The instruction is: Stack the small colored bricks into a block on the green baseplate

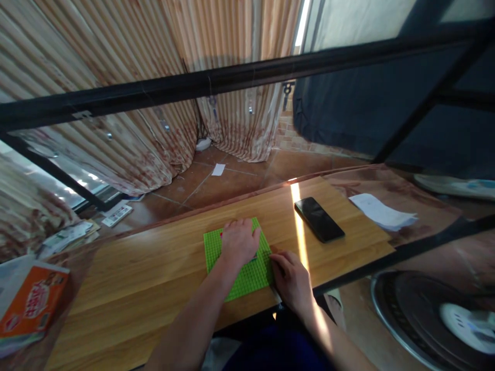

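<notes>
A green studded building-brick baseplate (245, 281) lies on the wooden board. My left hand (238, 239) rests palm down over its upper middle, thumb held apart from the fingers. A bit of a red piece (221, 234) peeks out at the left of that hand, and a small dark edge shows under its right side; whatever else is beneath is hidden. At the plate's right edge my right hand (289, 273) is closed, its curled fingertips pinching the rim.
A black phone (319, 219) lies on the board, right of the plate. White paper (382, 211) sits farther right. An orange package (34, 299) stands at the left. A black metal rail (232, 77) crosses ahead, before striped curtains (240, 26). A round dark appliance (421, 309) is at lower right.
</notes>
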A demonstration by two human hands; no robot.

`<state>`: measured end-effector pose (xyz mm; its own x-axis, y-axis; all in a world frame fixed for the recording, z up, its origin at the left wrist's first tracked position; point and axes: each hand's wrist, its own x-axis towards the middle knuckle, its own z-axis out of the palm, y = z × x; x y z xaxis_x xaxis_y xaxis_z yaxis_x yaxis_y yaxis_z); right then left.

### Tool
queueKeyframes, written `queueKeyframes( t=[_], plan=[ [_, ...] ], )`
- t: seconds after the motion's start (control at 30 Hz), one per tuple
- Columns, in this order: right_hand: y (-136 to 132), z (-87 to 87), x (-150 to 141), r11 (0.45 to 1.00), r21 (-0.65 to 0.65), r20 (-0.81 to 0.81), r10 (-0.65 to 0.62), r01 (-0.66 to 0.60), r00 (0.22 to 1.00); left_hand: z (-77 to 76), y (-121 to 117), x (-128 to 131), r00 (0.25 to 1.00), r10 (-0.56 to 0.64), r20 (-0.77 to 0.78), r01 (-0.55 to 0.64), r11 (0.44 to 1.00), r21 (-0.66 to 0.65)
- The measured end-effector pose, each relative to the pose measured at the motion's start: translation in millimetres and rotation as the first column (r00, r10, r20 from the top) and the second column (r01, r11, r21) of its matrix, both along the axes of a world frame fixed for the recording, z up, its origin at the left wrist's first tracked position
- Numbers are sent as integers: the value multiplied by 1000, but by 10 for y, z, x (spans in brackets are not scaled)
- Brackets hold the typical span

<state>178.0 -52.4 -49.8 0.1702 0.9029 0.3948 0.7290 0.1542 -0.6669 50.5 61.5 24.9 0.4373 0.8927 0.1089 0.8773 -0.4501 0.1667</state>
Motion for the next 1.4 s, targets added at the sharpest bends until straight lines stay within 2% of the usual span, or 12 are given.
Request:
queueKeyframes(
  t=[0.3,0.53,0.8,0.9,1.17,1.4],
  plan=[
    [-7,3,-5,1000,16,26,2,-2,1000,61,-13,12,998,15,-66,-16,1000,-8],
    [-9,24,-11,1000,6,31,0,0,1000,40,-14,14,998,12,-58,-12,1000,-8],
    [-12,-60,18,1000,13,61,-2,1,998,33,-28,27,1000,14,-6,-14,1000,10],
    [-20,-67,45,1000,26,66,12,-14,998,22,-104,23,1000,-2,27,2,1000,15],
    [-31,-78,82,998,22,79,63,-65,995,-10,-482,-76,999,-3,33,0,997,73],
    [-6,-103,109,998,5,150,67,-69,986,5,-606,-251,998,45,49,-48,997,59]
  ],
)
